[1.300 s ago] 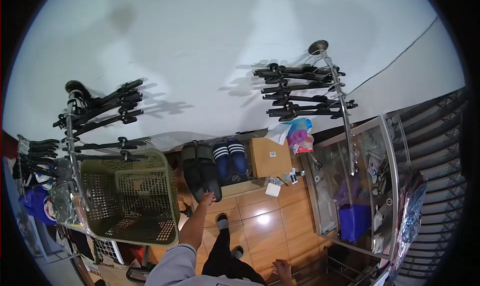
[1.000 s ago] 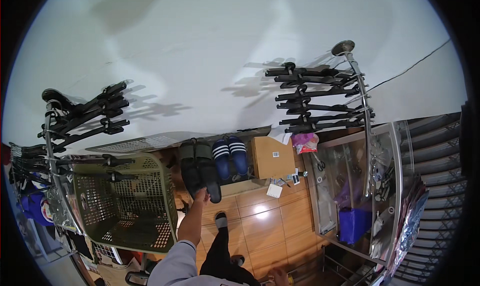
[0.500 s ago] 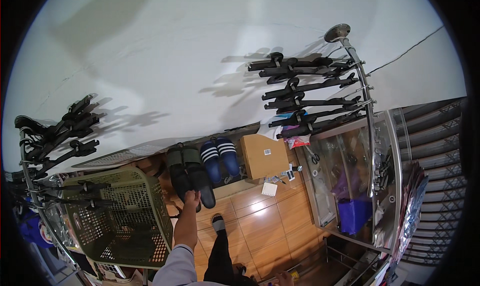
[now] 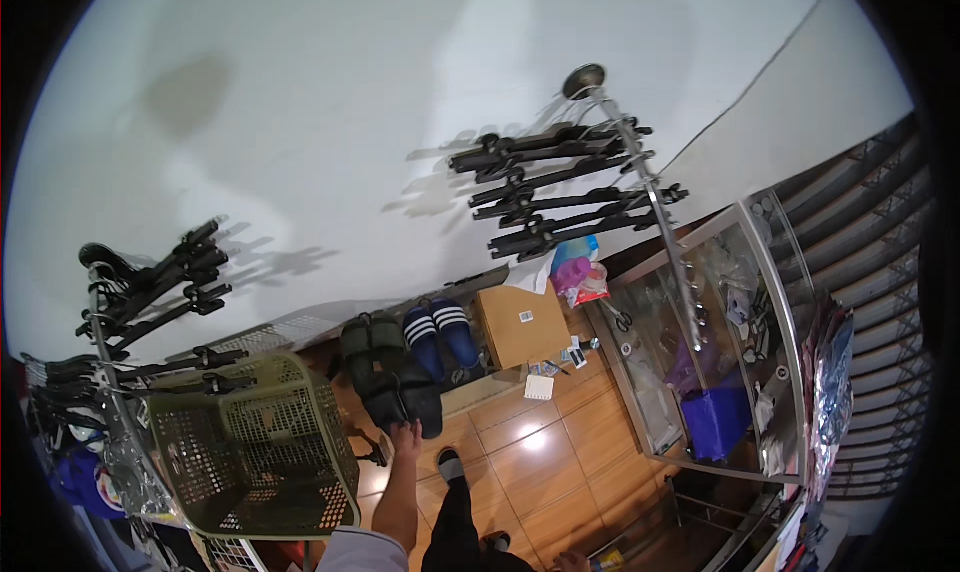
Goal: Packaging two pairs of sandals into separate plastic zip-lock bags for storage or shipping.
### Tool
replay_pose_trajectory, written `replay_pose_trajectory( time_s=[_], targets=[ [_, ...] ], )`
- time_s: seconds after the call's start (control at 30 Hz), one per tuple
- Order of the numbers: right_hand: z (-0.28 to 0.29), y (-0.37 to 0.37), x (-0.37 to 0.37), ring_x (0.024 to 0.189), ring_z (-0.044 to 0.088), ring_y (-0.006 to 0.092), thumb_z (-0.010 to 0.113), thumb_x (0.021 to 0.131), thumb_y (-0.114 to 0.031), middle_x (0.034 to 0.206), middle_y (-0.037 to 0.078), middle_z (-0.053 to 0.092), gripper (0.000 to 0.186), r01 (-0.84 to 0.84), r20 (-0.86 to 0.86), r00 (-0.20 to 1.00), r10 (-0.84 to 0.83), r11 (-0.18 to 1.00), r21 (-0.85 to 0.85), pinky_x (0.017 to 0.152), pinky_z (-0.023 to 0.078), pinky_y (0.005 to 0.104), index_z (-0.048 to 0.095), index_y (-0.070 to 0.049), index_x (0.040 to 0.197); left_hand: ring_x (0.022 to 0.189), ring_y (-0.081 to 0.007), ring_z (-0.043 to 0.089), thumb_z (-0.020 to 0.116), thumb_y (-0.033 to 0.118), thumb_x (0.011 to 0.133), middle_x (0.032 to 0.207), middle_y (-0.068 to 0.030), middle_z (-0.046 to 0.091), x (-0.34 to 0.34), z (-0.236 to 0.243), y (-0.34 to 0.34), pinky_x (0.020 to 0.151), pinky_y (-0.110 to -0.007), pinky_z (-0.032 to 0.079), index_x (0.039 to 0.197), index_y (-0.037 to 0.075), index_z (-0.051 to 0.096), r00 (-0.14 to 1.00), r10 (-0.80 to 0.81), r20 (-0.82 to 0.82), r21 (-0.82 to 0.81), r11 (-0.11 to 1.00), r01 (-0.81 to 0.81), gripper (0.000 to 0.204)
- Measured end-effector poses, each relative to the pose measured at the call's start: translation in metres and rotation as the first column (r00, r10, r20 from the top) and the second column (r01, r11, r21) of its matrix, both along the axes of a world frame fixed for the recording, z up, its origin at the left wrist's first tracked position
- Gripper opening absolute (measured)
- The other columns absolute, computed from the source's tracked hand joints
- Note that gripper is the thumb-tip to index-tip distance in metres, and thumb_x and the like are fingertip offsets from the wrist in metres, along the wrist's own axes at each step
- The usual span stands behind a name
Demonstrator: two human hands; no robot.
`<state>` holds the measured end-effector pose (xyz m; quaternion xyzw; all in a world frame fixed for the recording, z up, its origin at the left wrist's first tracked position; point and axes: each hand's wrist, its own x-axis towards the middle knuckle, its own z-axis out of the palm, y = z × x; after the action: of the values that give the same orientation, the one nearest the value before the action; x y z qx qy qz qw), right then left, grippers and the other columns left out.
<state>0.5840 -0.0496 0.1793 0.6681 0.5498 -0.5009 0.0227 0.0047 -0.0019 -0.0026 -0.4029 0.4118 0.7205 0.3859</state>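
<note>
At the slippers by the wall, my left hand (image 4: 405,438) reaches forward, its fingers closed at the near end of a pair of black slides (image 4: 402,400). Just behind these, olive-green slides (image 4: 372,334) lie in line with them. Blue slides (image 4: 440,334) with white stripes sit to their right. Low at the bottom edge my right hand (image 4: 572,561) shows only in part, close to a yellow item (image 4: 607,559); its fingers are too cut off to read.
A green plastic basket (image 4: 335,442) stands at the left. Right of the slides is a cardboard box (image 4: 522,324). A glass display case (image 4: 640,392) stands further right. Black hangers (image 4: 560,207) hang from metal rails on both sides. My foot (image 4: 450,464) is on the tiled floor.
My left hand has shifted slightly nearer and to the right. The black slides now show broad black tops in front of the olive pair. The view has tilted a little.
</note>
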Motion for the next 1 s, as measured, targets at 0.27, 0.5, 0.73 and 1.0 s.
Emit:
replay_pose_trajectory(
  time_s=[0.27,0.5,0.73,1.0],
  targets=[
    [0.022,0.017,-0.056,0.070,0.071,0.0220,0.070,0.086,-0.012,0.090,0.016,0.070,0.033,0.447,-0.068,0.879,-0.472,0.865,-0.226,0.057,0.058,0.0329,0.060,0.002,0.114,0.087,-0.0256,0.064,0.052,-0.002,0.095,0.108,-0.0119,0.054,0.104,0.077,-0.011,0.079,-0.034,0.059,0.116,0.007,0.046,0.922,-0.345,-0.175,-0.053,0.938,0.341,0.024],
    [0.083,0.059,-0.056,0.077,0.069,0.0190,0.065,0.092,-0.016,0.094,0.013,0.069,0.033,0.478,-0.288,0.840,-0.460,0.878,-0.009,0.059,0.056,0.0313,0.058,0.001,0.119,0.091,-0.0244,0.064,0.054,0.003,0.098,0.106,-0.0100,0.054,0.181,0.160,-0.004,0.085,-0.038,0.057,0.115,0.005,0.051,0.560,-0.725,-0.401,-0.044,0.626,0.779,0.017],
    [0.164,0.096,-0.002,0.081,0.066,0.0165,0.067,0.093,-0.021,0.095,0.013,0.068,0.037,0.711,-0.521,0.664,-0.536,0.668,0.219,0.061,0.053,0.0278,0.056,0.002,0.120,0.090,-0.0173,0.061,0.060,0.015,0.099,0.112,-0.0078,0.058,0.280,0.275,0.048,0.082,-0.032,0.056,0.133,0.002,0.052,0.257,-0.861,-0.439,0.069,0.252,0.965,0.037],
    [0.242,0.076,0.083,0.102,0.066,0.0260,0.070,0.092,-0.029,0.112,0.019,0.066,0.066,0.742,-0.616,0.648,-0.448,0.554,0.377,0.083,0.053,0.0344,0.037,-0.007,0.144,0.089,-0.0105,0.058,0.057,0.023,0.101,0.110,-0.0009,0.061,0.416,0.348,0.082,0.081,-0.027,0.051,0.130,0.006,0.057,-0.101,-0.779,-0.618,0.069,-0.182,0.981,0.033]
  ],
)
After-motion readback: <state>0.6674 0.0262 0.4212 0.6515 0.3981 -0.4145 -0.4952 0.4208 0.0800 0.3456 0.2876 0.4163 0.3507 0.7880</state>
